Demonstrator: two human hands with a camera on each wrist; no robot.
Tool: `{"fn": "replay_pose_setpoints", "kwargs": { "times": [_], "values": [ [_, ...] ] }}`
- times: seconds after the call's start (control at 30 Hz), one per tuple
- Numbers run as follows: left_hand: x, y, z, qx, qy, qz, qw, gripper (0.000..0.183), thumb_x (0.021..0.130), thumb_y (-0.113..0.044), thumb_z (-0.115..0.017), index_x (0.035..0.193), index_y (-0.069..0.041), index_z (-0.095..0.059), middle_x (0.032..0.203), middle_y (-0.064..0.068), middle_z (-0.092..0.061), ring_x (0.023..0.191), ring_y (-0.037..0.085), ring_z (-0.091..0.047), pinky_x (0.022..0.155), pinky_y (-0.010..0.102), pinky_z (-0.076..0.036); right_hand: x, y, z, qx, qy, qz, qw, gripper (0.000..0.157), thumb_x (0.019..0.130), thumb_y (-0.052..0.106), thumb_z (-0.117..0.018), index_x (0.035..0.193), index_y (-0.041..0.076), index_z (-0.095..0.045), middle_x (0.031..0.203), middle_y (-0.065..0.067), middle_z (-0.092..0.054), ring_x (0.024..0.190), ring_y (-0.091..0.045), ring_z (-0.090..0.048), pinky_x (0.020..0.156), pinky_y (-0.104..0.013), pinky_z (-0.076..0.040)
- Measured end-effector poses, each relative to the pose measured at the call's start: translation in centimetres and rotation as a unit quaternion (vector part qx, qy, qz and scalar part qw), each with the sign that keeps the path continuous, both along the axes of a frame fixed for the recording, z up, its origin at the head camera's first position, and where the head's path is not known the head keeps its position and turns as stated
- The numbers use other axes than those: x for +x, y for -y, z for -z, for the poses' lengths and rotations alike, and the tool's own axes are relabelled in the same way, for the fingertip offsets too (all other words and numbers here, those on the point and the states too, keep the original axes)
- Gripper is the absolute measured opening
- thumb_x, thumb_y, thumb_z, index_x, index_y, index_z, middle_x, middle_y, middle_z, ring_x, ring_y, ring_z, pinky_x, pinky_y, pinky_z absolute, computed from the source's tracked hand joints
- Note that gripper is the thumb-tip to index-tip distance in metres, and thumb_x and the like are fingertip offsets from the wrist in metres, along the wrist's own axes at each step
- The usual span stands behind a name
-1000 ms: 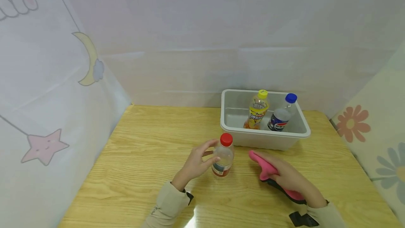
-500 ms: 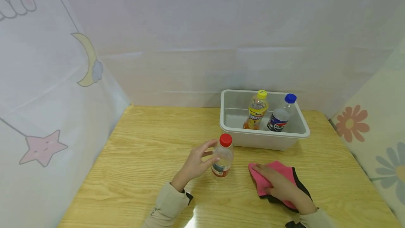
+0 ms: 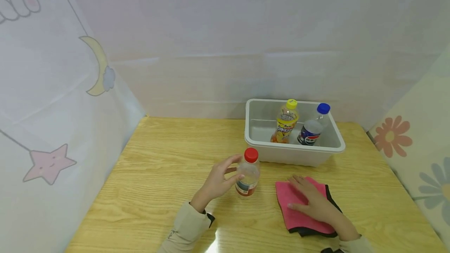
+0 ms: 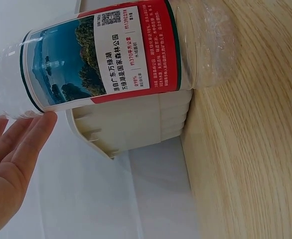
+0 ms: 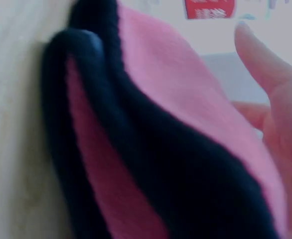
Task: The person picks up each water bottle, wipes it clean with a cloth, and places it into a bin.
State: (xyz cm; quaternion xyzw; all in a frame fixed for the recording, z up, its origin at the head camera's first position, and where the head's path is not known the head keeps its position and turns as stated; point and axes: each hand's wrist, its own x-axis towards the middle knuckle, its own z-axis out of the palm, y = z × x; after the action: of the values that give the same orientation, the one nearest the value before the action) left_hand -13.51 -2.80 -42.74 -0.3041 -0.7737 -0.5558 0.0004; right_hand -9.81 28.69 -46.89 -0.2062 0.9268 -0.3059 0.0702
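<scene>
In the head view a clear plastic bottle [image 3: 248, 177] with a red cap stands upright on the wooden table. My left hand [image 3: 219, 179] holds it from the left, thumb and fingers curved around its upper part. The left wrist view shows the bottle's label [image 4: 101, 55] with a lake picture and a red band, and my fingers touching just above it. A pink cloth [image 3: 291, 214] with black edging lies folded to the right of the bottle. My right hand [image 3: 314, 202] rests on the cloth with its fingers spread; the right wrist view shows the cloth's layered edge [image 5: 151, 134] close up.
Behind both hands stands a light grey plastic bin [image 3: 288, 153]. Inside it lean a yellow-capped bottle [image 3: 285, 124] and a blue-capped bottle [image 3: 312, 130]. A pale printed curtain [image 3: 197, 42] surrounds the table [image 3: 161, 159] at the back and sides.
The cloth, bunched in my right hand a second ago, now lies spread in a folded square. My right fingers have loosened and spread out on it. The left hand and bottle stay put.
</scene>
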Motion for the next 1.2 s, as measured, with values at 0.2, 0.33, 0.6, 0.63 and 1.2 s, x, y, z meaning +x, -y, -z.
{"fn": "replay_pose_setpoints", "kwargs": {
  "times": [0.2,0.33,0.6,0.63,1.2],
  "values": [
    [0.0,0.1,0.1,-0.002,-0.007,0.002,1.0,0.051,0.087,-0.01,-0.063,0.132,0.003,-0.042,0.131,0.018,-0.048,0.119,0.03,-0.047,0.09,0.039,-0.048,-0.3,-1.4,-1.7,-0.012,-0.025,0.075,0.997,0.058,0.089,0.029,-0.061,0.129,-0.009,-0.045,0.126,-0.03,-0.047,0.117,-0.049,-0.041,0.091,-0.062,-0.036],
    [0.0,0.1,0.1,0.001,-0.009,0.003,1.0,0.051,0.087,-0.01,-0.063,0.132,0.003,-0.042,0.132,0.018,-0.048,0.119,0.03,-0.047,0.09,0.038,-0.048,-0.6,-2.4,-2.6,-0.017,-0.021,0.116,0.993,0.054,0.093,0.026,-0.056,0.127,-0.014,-0.043,0.121,-0.033,-0.05,0.11,-0.049,-0.047,0.084,-0.058,-0.045],
    [0.0,0.1,-0.1,0.001,-0.017,0.008,0.9998,0.052,0.087,-0.008,-0.063,0.133,0.004,-0.041,0.132,0.018,-0.047,0.119,0.03,-0.047,0.09,0.034,-0.048,-1.3,-4.6,-3.9,-0.057,0.029,0.193,0.979,0.064,0.098,0.03,-0.044,0.133,-0.019,-0.022,0.118,-0.04,-0.047,0.101,-0.051,-0.052,0.076,-0.054,-0.049],
    [0.1,0.1,-0.1,0.001,-0.017,0.008,0.9998,0.052,0.087,-0.009,-0.063,0.133,0.004,-0.041,0.132,0.018,-0.047,0.119,0.03,-0.047,0.09,0.034,-0.048,-1.5,-4.8,-4.0,-0.066,0.038,0.202,0.976,0.066,0.098,0.031,-0.042,0.135,-0.019,-0.017,0.12,-0.041,-0.045,0.101,-0.051,-0.052,0.075,-0.052,-0.05],
    [0.1,-0.2,-0.2,-0.004,-0.027,-0.001,0.9996,0.055,0.086,-0.008,-0.065,0.133,0.006,-0.04,0.132,0.02,-0.047,0.118,0.033,-0.048,0.088,0.038,-0.049,-5.8,-7.1,-3.9,-0.364,0.087,0.284,0.883,0.075,0.095,0.048,-0.033,0.145,-0.002,-0.009,0.083,0.012,-0.062,0.069,-0.007,-0.065,0.058,-0.024,-0.055]
  ]
}}
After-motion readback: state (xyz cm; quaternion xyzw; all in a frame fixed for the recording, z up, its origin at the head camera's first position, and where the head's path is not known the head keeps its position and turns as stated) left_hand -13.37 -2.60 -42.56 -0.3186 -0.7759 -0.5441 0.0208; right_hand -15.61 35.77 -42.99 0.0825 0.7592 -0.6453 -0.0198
